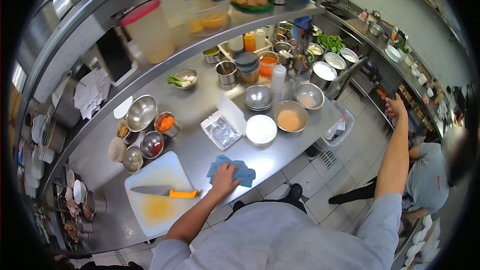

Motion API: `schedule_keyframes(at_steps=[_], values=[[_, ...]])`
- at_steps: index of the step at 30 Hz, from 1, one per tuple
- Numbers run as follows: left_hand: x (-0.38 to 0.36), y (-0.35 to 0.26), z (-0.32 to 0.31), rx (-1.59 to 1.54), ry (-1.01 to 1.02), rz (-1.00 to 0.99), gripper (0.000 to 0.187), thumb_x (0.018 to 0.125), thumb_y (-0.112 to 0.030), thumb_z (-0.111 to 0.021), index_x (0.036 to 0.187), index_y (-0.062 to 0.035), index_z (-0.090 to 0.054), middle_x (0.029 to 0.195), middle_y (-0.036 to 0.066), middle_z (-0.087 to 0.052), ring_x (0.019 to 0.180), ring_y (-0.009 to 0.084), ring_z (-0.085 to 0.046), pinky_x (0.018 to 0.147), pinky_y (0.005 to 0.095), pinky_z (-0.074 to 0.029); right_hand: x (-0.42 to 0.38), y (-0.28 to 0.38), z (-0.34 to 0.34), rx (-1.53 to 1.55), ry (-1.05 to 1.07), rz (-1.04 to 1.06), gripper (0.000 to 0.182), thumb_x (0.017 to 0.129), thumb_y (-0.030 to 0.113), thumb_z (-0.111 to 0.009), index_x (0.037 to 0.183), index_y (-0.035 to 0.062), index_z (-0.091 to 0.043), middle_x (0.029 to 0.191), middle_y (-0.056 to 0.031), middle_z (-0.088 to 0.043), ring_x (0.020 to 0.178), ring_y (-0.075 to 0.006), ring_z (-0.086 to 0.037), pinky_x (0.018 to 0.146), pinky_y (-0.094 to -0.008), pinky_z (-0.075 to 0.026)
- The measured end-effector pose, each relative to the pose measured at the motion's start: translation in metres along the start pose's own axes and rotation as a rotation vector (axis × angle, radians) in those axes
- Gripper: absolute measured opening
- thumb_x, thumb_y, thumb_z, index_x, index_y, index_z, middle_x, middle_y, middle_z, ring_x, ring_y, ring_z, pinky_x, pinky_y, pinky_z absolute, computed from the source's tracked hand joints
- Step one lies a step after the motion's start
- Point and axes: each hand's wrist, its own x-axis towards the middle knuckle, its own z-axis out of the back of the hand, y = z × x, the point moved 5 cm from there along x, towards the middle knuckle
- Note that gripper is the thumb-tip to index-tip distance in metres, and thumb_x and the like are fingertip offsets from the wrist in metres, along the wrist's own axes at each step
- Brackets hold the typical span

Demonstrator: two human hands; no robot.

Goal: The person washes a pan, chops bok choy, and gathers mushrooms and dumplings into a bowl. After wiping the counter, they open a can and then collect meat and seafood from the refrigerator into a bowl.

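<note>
My left hand (226, 179) presses down on a crumpled blue cloth (240, 171) near the front edge of the steel counter, fingers bent into it. Stretched out over the floor on the right, my right hand (396, 107) is raised, holding nothing, with its fingers apart. Left of the cloth lies a white cutting board (159, 220) stained yellow in the middle. A knife (165, 191) with a yellow handle rests across it. Behind the cloth are an open white takeaway box (221, 131) lined with foil and a white bowl (261, 130).
Metal bowls (141, 112) and a pot of orange pieces (166, 124) stand behind the board. A bowl of tan liquid (291, 116) sits near the right end. An overhead shelf (200, 42) crosses above. On the right are a bin (340, 127) and a person in grey (427, 175).
</note>
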Motion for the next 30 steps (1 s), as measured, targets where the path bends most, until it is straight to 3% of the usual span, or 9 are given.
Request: schedule_keyframes(at_steps=[5, 10, 16, 19, 24, 30], values=[[0.015, -0.006, -0.023, 0.09, -0.038, 0.215, 0.041, 0.069, -0.021, -0.078, 0.105, -0.0108, -0.06, 0.111, 0.014, -0.053, 0.107, 0.0362, -0.051, 0.089, 0.0447, -0.046, 0.077, -0.023, 0.025, -0.019, 0.032, -0.009, 0.09, 0.088, 0.029, -0.068, 0.155, 0.0221, -0.008, 0.091, -0.0074, -0.061, 0.057, -0.0177, -0.057, 0.045, -0.0296, -0.043], [0.023, -0.021, -0.05, 0.14, -0.224, 0.41, 0.033, 0.069, -0.009, -0.07, 0.099, -0.0093, -0.057, 0.106, 0.016, -0.052, 0.102, 0.0382, -0.051, 0.088, 0.046, -0.044, 0.178, -0.034, 0.06, -0.002, 0.065, -0.01, 0.089, 0.09, 0.025, -0.065, 0.155, 0.022, -0.004, 0.087, -0.0062, -0.059, 0.053, -0.0174, -0.055, 0.043, -0.0301, -0.042], [0.028, -0.076, -0.076, 0.156, -0.237, 0.485, 0.029, 0.066, -0.005, -0.068, 0.092, -0.0087, -0.057, 0.1, 0.016, -0.051, 0.099, 0.0385, -0.051, 0.086, 0.0468, -0.044, 0.281, -0.046, 0.091, 0.135, 0.12, 0.008, 0.087, 0.088, 0.023, -0.065, 0.154, 0.0235, -0.008, 0.07, -0.0021, -0.054, 0.049, -0.0158, -0.052, 0.04, -0.03, -0.04], [0.034, -0.103, -0.091, 0.117, -0.226, 0.535, 0.03, 0.066, -0.005, -0.067, 0.094, -0.0092, -0.056, 0.101, 0.017, -0.051, 0.101, 0.0398, -0.05, 0.086, 0.0469, -0.044, 0.304, -0.042, 0.099, 0.126, 0.131, -0.01, 0.091, 0.089, 0.023, -0.064, 0.155, 0.0221, -0.002, 0.069, -0.0016, -0.054, 0.047, -0.0149, -0.051, 0.04, -0.0292, -0.04], [0.06, -0.145, -0.123, 0.119, -0.168, 0.431, 0.03, 0.064, -0.006, -0.07, 0.091, -0.0089, -0.058, 0.099, 0.015, -0.052, 0.099, 0.0381, -0.052, 0.085, 0.0466, -0.045, 0.334, -0.049, 0.117, 0.098, 0.082, -0.06, 0.093, 0.091, 0.026, -0.063, 0.155, 0.0222, 0.004, 0.084, -0.0058, -0.057, 0.054, -0.0158, -0.055, 0.044, -0.0302, -0.044], [0.103, -0.184, -0.153, 0.096, -0.102, 0.287, 0.034, 0.065, -0.01, -0.075, 0.095, -0.0089, -0.059, 0.1, 0.015, -0.052, 0.099, 0.0366, -0.052, 0.085, 0.0456, -0.046, 0.336, -0.043, 0.124, -0.009, 0.064, -0.057, 0.092, 0.091, 0.027, -0.063, 0.155, 0.0208, 0.003, 0.084, -0.005, -0.056, 0.055, -0.016, -0.055, 0.045, -0.0297, -0.044]])
